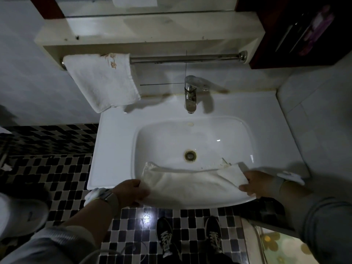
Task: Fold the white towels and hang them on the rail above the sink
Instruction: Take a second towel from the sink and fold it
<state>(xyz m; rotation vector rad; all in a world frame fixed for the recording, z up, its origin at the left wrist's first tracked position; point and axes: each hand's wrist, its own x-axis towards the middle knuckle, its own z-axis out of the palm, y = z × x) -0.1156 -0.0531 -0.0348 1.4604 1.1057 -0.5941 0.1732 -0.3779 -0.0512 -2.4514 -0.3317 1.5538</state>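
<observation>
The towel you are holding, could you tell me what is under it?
The towel sags over the sink basin's front; the drain beyond stays visible. The front rim beneath is covered.

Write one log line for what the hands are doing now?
left hand: grips towel | right hand: grips towel | other towel: on rail
</observation>
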